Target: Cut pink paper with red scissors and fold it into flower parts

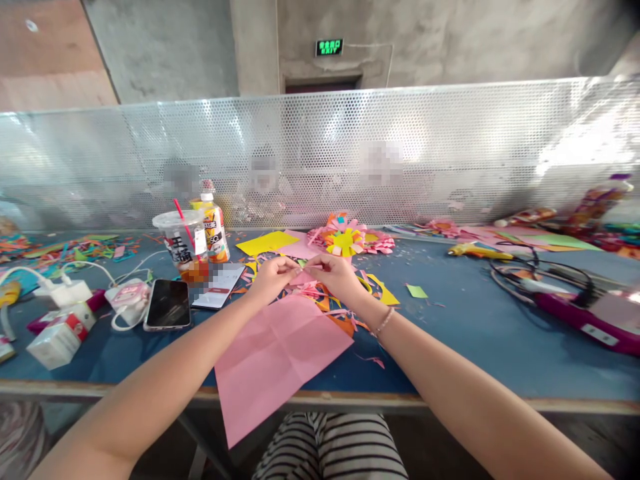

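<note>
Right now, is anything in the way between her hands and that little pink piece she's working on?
No. Both hands already pinch the pink strip between them: the left hand at its left end, the right hand at its right. Nothing sits between fingers and paper. The large pink sheet and paper scraps lie below on the table.

Bright daylight, edge warping (screen glare)

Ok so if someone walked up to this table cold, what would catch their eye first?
Probably the two hands meeting at the table's middle: the left hand and right hand pinch a small pink paper piece between them. Just below lies a large creased pink sheet, hanging over the near table edge. Behind the hands sits a bright paper flower, and to the left a plastic cup with a red straw.
</note>
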Available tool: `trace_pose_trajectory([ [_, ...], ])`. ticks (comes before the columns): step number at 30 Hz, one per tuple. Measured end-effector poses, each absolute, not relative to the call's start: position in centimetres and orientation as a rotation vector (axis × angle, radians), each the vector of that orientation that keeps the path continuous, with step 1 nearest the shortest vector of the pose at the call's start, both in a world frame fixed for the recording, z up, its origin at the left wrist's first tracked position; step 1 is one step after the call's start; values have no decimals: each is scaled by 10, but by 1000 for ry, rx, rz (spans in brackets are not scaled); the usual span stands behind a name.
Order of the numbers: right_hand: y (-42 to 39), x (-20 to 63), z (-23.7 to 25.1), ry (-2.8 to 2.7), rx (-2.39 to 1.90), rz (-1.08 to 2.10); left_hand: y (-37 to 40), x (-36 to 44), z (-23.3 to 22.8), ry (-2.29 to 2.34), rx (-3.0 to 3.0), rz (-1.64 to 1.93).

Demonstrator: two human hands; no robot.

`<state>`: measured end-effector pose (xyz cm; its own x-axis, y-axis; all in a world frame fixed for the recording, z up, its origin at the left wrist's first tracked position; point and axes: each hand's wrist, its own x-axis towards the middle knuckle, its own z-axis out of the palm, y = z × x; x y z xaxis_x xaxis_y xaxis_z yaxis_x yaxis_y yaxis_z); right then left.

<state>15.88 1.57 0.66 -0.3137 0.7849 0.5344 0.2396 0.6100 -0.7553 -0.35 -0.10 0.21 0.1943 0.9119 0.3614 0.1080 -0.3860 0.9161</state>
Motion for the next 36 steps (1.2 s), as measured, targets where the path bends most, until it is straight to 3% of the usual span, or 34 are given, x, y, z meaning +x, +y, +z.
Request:
trace_pose_trajectory([
  [14, 19, 159, 5, -1612, -855, 1066, 3, -3, 3, 962, 1294, 1198],
  [36, 23, 161, 1, -1699, -856, 956, 5, -6, 3, 921, 1268, 1150],
])
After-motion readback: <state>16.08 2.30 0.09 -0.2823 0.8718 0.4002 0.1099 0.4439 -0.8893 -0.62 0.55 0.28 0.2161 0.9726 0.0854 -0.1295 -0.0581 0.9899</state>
